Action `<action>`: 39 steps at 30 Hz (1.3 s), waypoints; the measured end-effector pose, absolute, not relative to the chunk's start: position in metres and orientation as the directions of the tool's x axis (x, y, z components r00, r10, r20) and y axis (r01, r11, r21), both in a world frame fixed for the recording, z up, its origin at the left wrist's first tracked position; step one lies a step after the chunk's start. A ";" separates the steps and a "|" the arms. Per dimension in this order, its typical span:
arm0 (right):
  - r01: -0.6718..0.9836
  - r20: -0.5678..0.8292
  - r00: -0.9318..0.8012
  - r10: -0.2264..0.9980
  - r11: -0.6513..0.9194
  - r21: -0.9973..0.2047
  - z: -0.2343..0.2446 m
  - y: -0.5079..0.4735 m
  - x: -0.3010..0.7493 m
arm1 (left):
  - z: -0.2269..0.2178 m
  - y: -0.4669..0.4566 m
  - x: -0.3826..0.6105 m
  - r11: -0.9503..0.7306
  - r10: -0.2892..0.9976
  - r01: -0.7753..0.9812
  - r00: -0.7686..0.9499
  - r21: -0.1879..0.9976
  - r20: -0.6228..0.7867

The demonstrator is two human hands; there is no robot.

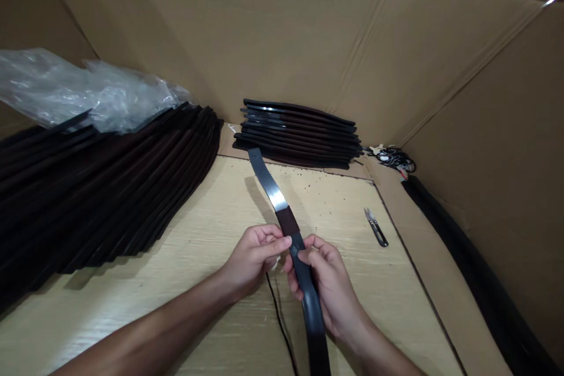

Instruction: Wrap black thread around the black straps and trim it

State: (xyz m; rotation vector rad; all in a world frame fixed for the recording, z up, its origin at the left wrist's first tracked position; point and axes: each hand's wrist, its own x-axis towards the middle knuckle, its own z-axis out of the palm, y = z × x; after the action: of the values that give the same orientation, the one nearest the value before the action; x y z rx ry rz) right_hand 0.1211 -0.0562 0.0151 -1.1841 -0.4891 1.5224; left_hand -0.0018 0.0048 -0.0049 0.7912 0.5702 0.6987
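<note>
My left hand (pixel 259 255) and my right hand (pixel 324 279) both grip a long, flat black strap (pixel 314 317) over the middle of the table. The left thumb presses on its upper face just below a dark brown band (pixel 288 220). Opposite, the right thumb lies on the strap with the fingers curled beneath. Beyond the band, the strap's far end curves away and shines silvery in the light. From under my hands a thin black cord (pixel 278 317) runs toward the near edge. A small white bit shows by the left fingers; what it is I cannot tell.
Many similar dark strips (pixel 110 194) are fanned out at left, partly under clear plastic (pixel 110 94). Another stack (pixel 299 132) lies at the back. Thread snips (pixel 376 228) rest on the right, near tangled cords (pixel 392 158) and a long black strip (pixel 467 270). Cardboard walls (pixel 247 23) surround the table.
</note>
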 end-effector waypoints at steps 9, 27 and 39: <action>-0.495 -0.392 0.063 0.918 -0.312 -0.811 0.015 -0.054 0.121 | -0.007 0.004 -0.001 0.516 0.752 -0.322 0.614 0.794 -0.240; -0.394 -0.332 0.098 0.938 -0.270 -0.879 0.014 -0.054 0.122 | -0.008 0.005 -0.001 0.476 0.761 -0.281 0.607 0.833 -0.230; -0.369 -0.321 0.108 0.941 -0.262 -0.892 0.012 -0.054 0.121 | -0.011 0.006 0.000 0.489 0.757 -0.298 0.613 0.820 -0.228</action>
State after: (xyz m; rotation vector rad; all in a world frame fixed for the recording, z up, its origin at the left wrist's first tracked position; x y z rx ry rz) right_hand 0.1214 -0.0542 0.0117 -1.2185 -0.6638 1.4428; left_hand -0.0004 0.0060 -0.0107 0.8273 0.6327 0.6953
